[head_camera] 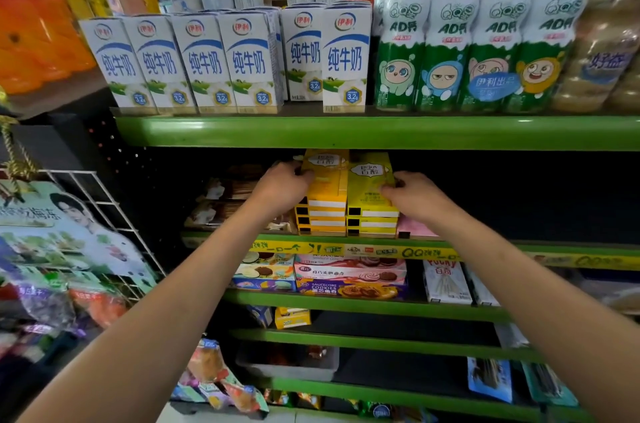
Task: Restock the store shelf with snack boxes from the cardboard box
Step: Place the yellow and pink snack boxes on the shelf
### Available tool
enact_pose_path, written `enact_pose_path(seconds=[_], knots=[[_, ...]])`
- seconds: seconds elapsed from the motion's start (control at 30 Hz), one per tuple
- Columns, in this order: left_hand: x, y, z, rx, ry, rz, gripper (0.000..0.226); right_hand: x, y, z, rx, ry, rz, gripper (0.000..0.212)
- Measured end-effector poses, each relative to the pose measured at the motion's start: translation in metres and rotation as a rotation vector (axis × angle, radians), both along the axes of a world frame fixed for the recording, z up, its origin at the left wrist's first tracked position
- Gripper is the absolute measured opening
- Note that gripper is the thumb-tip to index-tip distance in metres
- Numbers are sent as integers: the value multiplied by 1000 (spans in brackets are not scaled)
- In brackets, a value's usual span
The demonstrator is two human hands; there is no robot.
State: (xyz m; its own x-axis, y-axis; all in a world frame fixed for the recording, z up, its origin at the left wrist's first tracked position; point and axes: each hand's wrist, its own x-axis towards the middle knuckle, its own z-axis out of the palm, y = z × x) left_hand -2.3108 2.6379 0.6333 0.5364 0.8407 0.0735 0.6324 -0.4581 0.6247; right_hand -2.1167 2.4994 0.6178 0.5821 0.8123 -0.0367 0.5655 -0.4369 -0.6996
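We are working at the placing step — the yellow snack boxes are going onto the second shelf point(346, 242), under the green lip that carries the milk cartons point(221, 59).

Starting at nine o'clock of the stacks, our left hand point(284, 185) is reaching in and gripping the left stack of yellow boxes point(325, 194) by its left edge, fingers curled round the top box's corner. Just beside it, at three o'clock, the right stack of yellow boxes point(372, 194) is sitting touching the first, and our right hand point(412, 196) is pinching its right edge, thumb on the face. Both stacks are resting on the shelf near its front edge, several boxes high, the top box of each tilted up toward us. A pink pack point(415, 227) is lying just at three o'clock of the right stack, and brown packets point(225, 201) are lying at nine o'clock of the left one.

The cardboard box is not in view, so we cannot tell how many boxes are left to bring.

In our judgement the stacks are being squared and seated. The next move is calling for a level push toward twelve o'clock — both hands together, so neither top box slides off — then letting go and turning back for more stock.
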Motion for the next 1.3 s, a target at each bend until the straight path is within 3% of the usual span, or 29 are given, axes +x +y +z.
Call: enact_pose_path(seconds=[0.8,0.93,1.1,1.3], knots=[[12,-9,-15,-271,-282,157,37,-3,-3,-12,72,22,-6,51],[13,-14,-14,-311,-363,194,19,-2,-3,-15,112,45,-11,46],[7,-21,-7,-396,-387,217,40,1,-1,-18,102,113,-4,56],[-27,-51,-5,-159,-542,185,17,-2,-35,-16,341,222,-12,27]])
